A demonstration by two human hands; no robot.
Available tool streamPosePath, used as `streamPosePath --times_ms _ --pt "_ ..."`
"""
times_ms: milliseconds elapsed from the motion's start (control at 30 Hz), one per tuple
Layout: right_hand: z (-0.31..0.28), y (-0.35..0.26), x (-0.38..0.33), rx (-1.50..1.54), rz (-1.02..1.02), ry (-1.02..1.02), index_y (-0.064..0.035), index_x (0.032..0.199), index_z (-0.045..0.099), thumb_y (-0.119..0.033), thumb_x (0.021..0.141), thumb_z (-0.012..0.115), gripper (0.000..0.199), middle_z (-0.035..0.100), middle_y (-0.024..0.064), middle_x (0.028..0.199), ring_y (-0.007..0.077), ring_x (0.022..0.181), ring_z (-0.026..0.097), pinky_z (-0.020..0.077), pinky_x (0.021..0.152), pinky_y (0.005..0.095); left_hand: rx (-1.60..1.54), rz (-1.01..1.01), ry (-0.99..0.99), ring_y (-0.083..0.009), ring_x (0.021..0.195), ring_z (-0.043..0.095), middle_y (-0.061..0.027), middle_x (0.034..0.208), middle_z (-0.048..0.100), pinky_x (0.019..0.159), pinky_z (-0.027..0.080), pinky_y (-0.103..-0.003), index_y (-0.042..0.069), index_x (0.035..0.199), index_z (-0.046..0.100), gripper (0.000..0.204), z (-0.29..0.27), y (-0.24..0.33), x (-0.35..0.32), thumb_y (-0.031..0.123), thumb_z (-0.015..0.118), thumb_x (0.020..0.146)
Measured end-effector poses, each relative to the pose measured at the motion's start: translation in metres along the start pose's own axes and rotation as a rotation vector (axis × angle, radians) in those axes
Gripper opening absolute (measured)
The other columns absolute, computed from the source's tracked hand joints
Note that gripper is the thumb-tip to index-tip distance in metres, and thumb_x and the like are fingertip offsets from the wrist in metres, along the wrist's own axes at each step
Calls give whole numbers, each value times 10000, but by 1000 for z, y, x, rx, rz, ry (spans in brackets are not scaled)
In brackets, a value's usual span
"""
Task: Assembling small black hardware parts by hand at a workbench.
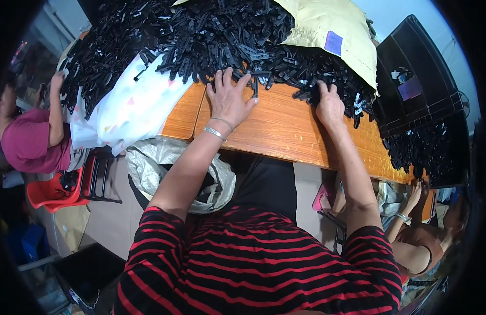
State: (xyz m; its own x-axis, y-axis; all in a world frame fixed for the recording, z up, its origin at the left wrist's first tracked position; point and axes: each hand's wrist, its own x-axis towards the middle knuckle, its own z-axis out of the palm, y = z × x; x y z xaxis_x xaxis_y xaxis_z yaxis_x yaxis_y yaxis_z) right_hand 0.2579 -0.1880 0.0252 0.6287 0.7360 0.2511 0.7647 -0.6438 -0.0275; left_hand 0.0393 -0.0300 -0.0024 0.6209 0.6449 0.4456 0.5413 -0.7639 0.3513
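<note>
A big heap of small black plastic parts [211, 37] covers the far side of a wooden table [280, 131]. My left hand [230, 97] lies flat with fingers spread at the heap's near edge, fingertips touching the parts. It wears thin bracelets at the wrist. My right hand [329, 105] rests further right, its fingers dug into the parts. Neither hand shows a part held in it.
A yellowish sack [332, 26] lies on the heap; a white patterned cloth [133, 105] hangs off the table's left. A black tray [416, 79] stands at right. A grey bag [164, 163] sits under the table. One person works at left [33, 136], another at right [421, 236].
</note>
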Motion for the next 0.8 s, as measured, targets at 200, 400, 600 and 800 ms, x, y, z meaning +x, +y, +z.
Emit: streamPosePath --times_ms 200,400,600,800 --pt "15 -38 -6 111 -235 146 -60 1158 569 21 722 566 443 549 189 977 349 895 573 486 762 425 -63 59 63 -321 1245 356 -136 1292 437 999 271 -544 210 1076 617 337 2 -4 0 243 684 747" --pt "5 -68 -14 239 -352 83 -94 1179 563 39 710 568 487 560 172 1016 359 908 581 492 756 429 -90 129 64 -328 1239 373 -131 1269 464 1016 261 -485 195 1050 630 333 -14 -28 -17 206 701 725" --pt "-17 -78 -22 309 -409 128 -77 1038 637 37 730 548 340 561 152 948 345 833 600 498 705 425 -61 168 114 -319 1235 382 -118 1249 485 1014 275 -454 167 1023 643 327 -31 -37 -29 178 720 706" --pt "-13 -106 -33 306 -499 40 -67 972 644 -35 767 614 210 567 124 920 338 753 611 507 652 422 -84 203 107 -308 1200 416 -92 1163 540 1001 298 -445 126 978 646 301 -31 -31 -27 174 735 694"
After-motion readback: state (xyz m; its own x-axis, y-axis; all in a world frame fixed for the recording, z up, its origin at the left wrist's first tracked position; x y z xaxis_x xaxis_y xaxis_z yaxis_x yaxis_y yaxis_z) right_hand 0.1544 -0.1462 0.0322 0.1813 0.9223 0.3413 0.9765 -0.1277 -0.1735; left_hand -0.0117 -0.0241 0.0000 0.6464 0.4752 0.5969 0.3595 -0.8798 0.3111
